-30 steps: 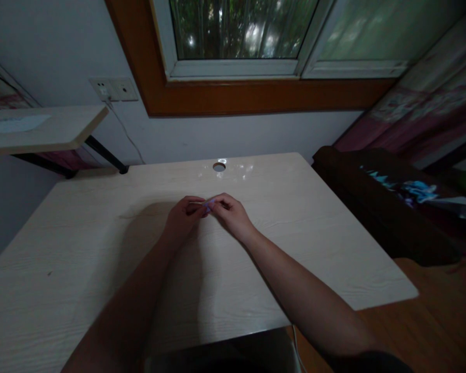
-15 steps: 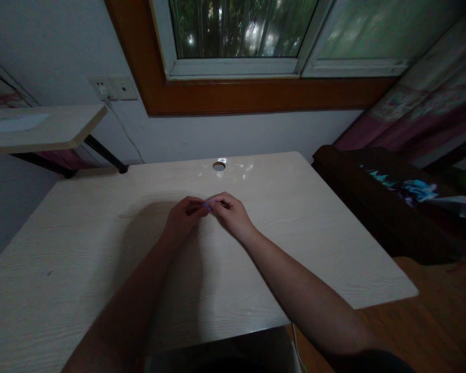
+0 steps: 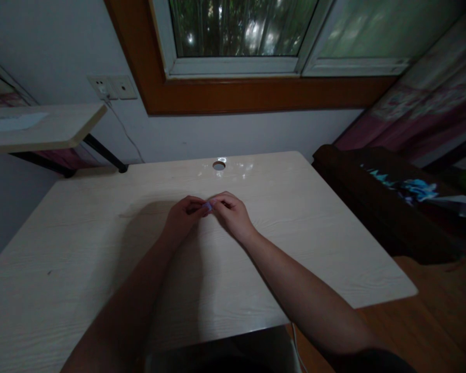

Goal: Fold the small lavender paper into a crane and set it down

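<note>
A small purple piece (image 3: 207, 206), perhaps folded paper, is pinched between my two hands over the pale wooden desk (image 3: 303, 223). From the left, my left hand (image 3: 182, 215) grips it with thumb and forefinger. My right hand (image 3: 232, 210) has thumb and fingertips closed on its other side. The fingertips nearly meet and cover most of the piece, so its full shape is hidden.
A raised shelf (image 3: 42, 127) on black legs stands at the desk's back left. Behind the desk is a cable hole (image 3: 219, 166) near the wall and a window. A dark brown seat (image 3: 373, 202) with cloth lies at the right.
The fingers of my right hand have shifted slightly, and more of the purple piece shows between the fingertips. My arms stay in the same place.
</note>
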`<state>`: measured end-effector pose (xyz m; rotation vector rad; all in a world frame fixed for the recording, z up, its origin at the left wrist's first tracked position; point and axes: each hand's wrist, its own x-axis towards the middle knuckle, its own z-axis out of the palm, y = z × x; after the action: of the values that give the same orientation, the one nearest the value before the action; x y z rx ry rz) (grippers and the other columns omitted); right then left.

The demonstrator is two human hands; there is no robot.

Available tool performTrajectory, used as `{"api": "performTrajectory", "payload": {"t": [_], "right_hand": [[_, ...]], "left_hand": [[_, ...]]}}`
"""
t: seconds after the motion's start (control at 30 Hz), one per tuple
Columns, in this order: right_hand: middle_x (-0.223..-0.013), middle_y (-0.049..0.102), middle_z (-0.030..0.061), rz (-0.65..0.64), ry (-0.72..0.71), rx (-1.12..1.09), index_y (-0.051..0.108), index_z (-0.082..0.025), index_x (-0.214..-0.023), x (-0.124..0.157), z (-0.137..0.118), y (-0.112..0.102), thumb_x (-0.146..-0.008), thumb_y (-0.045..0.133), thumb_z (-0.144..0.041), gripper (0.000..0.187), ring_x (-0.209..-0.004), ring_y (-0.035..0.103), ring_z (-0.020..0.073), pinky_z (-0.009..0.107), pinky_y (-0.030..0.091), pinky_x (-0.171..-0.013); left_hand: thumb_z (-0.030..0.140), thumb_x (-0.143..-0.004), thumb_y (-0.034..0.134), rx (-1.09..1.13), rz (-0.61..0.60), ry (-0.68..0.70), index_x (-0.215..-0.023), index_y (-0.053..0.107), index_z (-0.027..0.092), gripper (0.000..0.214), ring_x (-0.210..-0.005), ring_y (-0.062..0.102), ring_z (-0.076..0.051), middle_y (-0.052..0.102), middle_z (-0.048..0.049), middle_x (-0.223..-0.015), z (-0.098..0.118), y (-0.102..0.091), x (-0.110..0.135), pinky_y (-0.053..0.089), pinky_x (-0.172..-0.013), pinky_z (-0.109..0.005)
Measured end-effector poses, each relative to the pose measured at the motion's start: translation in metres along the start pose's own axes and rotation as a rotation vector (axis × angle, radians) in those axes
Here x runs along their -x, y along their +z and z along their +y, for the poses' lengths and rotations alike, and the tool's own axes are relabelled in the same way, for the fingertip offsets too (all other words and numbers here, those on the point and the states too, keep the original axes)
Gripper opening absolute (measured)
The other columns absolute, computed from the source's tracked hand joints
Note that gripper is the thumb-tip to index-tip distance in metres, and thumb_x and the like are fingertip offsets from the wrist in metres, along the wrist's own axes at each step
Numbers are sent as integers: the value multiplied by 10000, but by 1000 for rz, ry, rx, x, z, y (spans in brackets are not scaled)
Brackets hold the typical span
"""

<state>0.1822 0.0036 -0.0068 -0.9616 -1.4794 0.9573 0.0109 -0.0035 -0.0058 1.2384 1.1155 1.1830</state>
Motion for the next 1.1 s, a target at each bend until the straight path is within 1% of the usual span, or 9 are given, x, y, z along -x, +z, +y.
{"api": "performTrajectory", "payload": {"t": [0.17, 0.3, 0.5, 0.57, 0.67, 0.73, 0.8, 0.97, 1.1], "right_hand": [[-796, 653, 32, 37, 7, 66, 722, -231, -741, -1, -7, -1, -909, 578, -393, 273, -788, 612, 182, 322, 472, -769], [-785, 650, 33, 31, 12, 77, 710, -229, -734, -2, -8, -1, -905, 580, -417, 285, -780, 604, 186, 326, 468, -766], [-786, 641, 29, 39, 17, 56, 709, -225, -747, -3, -3, -1, -898, 592, -404, 262, -778, 602, 178, 315, 459, -757], [-792, 641, 27, 32, 11, 55, 713, -226, -761, -2, -1, -1, -898, 594, -396, 249, -781, 602, 177, 313, 458, -756], [-799, 638, 25, 17, -13, 51, 712, -225, -772, -2, -1, -1, -905, 593, -388, 241, -784, 603, 173, 312, 460, -763], [-816, 643, 27, -4, -30, 56, 715, -229, -792, -2, -1, -1, -910, 592, -385, 230, -805, 609, 175, 317, 463, -786], [-842, 652, 30, -30, -42, 63, 721, -237, -820, -1, -2, -1, -915, 586, -380, 218, -837, 616, 180, 324, 466, -812], [-863, 657, 32, -70, -40, 66, 731, -250, -878, -1, -4, 0, -909, 597, -372, 184, -857, 614, 181, 326, 464, -819], [-877, 655, 33, -91, -3, 62, 734, -254, -904, -2, -2, 1, -872, 646, -395, 170, -841, 611, 179, 318, 467, -792]], "left_hand": [[382, -660, 836, 71, -35, -12, -924, 674, 169, 375, -795, 730, -204, 755, -44, -821, 3, 2, 2, 587, -827, -376], [402, -658, 833, 66, -37, -25, -941, 667, 166, 403, -775, 731, -210, 754, -45, -799, 6, 4, 3, 591, -808, -381], [409, -649, 836, 105, -65, -103, -811, 638, 165, 353, -750, 730, -205, 742, -32, -765, 8, 4, 4, 577, -808, -370], [415, -674, 813, 45, -94, -100, -818, 664, 166, 324, -751, 717, -196, 741, -38, -783, 8, 2, 4, 562, -792, -345], [413, -714, 770, -146, -118, -52, -814, 703, 171, 270, -681, 660, -163, 716, -26, -748, 9, 0, 4, 518, -693, -285], [400, -715, 759, -247, -107, -10, -768, 708, 179, 233, -652, 616, -151, 687, -10, -716, 10, -1, 4, 481, -646, -263], [390, -703, 758, -273, -78, 14, -728, 701, 185, 214, -659, 594, -151, 666, 1, -700, 10, -2, 4, 457, -634, -254], [404, -718, 745, -149, -19, -45, -702, 688, 188, 224, -581, 526, -125, 604, 24, -612, 9, -5, 3, 398, -567, -237], [400, -732, 740, -79, 12, -12, -694, 698, 193, 215, -657, 580, -146, 652, 1, -669, 5, -7, 2, 459, -653, -256]]}}
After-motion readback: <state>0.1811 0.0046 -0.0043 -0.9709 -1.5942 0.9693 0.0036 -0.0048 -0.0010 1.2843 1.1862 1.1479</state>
